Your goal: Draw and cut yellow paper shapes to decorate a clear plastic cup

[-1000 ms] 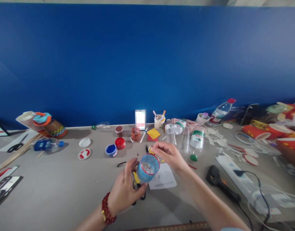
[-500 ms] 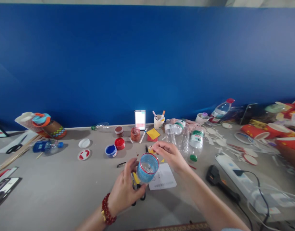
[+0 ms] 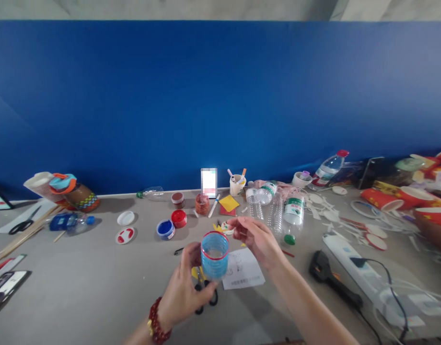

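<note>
My left hand is wrapped around a blue-tinted clear plastic cup with a red rim, holding it above the table with its mouth tipped toward me. To the right of the cup, my right hand is raised with its fingers bent together; anything between the fingertips is too small to make out. A small white round piece with coloured marks shows beside those fingertips. Black-handled scissors lie below the cup, partly hidden by my left hand. A white sheet with a drawing lies under my right hand.
Open blue and red paint jars stand left of centre. Plastic bottles and a cup of markers are behind. At right lie a black handheld tool and a white power strip with cables.
The cup in my left hand has shifted slightly left and turned more upright. My right hand stays close to the same spot, its fingers a little lower. The view has tilted up slightly.
</note>
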A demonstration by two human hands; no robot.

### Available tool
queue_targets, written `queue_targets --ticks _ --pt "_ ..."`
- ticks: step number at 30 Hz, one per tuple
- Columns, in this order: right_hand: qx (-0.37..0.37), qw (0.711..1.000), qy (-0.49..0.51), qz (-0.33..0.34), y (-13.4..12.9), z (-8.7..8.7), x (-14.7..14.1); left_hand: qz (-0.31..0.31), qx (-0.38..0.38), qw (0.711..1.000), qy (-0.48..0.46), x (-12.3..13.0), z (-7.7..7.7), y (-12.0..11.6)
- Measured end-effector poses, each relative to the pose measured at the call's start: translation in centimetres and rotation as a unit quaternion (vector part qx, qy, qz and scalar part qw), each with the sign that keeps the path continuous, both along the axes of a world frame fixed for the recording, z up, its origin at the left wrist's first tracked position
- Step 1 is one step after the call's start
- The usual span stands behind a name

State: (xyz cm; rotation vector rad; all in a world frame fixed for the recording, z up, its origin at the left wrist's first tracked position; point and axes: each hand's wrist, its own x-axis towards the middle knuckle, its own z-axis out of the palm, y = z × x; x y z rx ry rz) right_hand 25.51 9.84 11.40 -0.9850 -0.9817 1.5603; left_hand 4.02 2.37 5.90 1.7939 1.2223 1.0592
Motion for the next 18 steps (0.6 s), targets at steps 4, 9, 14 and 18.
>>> queue_targets --ticks 4,9,14,18 --pt "-0.003 1.000 0.001 0.002 -0.1 -0.5 -0.2 0.001 0.003 1.000 -0.015 -0.1 0.0 0.0" --pt "0.004 1.000 -0.003 0.010 -0.4 -2.0 -0.5 0.013 0.000 1.000 -0.022 -0.3 -0.2 0.2" --pt "-0.004 1.000 -0.006 0.017 -0.7 -2.8 0.0 0.021 0.000 0.999 -0.028 -0.6 -0.7 0.3" --pt "-0.012 0.999 0.031 -0.006 -0.9 -3.1 0.2 0.018 -0.004 0.998 -0.056 -0.8 -0.9 0.4"
